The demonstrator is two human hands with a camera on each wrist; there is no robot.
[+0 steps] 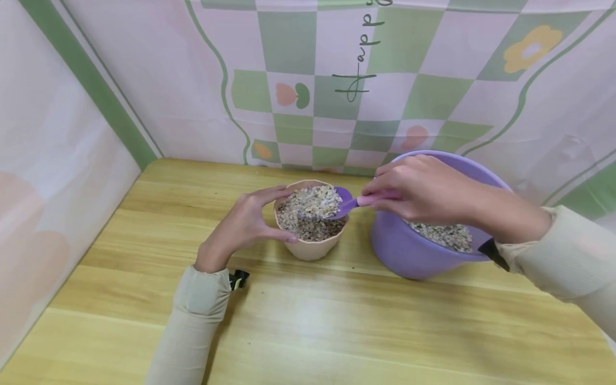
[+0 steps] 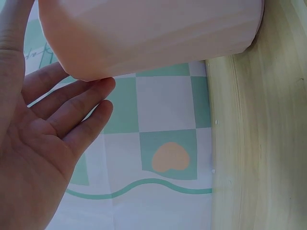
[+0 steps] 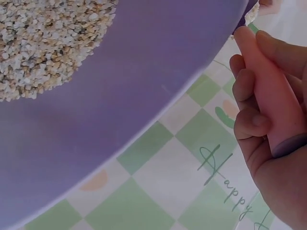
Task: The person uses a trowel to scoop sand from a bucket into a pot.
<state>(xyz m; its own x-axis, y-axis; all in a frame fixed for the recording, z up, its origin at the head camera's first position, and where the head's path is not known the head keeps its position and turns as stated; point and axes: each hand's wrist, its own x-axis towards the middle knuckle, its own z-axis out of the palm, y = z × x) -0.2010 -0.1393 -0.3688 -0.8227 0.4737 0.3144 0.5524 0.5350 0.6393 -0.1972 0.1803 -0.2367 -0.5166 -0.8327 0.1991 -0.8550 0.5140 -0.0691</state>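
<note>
A peach flower pot (image 1: pixel 312 250) with a faceted rim stands on the table, holding grainy grit (image 1: pixel 308 227). My left hand (image 1: pixel 243 224) steadies it at the rim, thumb on the near side and fingers round the far side. In the left wrist view, fingertips (image 2: pixel 106 87) meet the pot wall (image 2: pixel 158 33). My right hand (image 1: pixel 423 190) grips the pink handle (image 3: pixel 273 91) of a small trowel. Its purple blade (image 1: pixel 345 200), heaped with pale grit, is over the pot opening. The wrist passes above a large purple bucket (image 1: pixel 401 251).
Coarse grit (image 3: pixel 48 43) lies inside the bucket, partly hidden by my right arm in the head view. Both containers stand on a wood-grain table (image 1: pixel 308 321), near a checked cloth backdrop (image 1: pixel 337 96). A few dark specks dot the tabletop.
</note>
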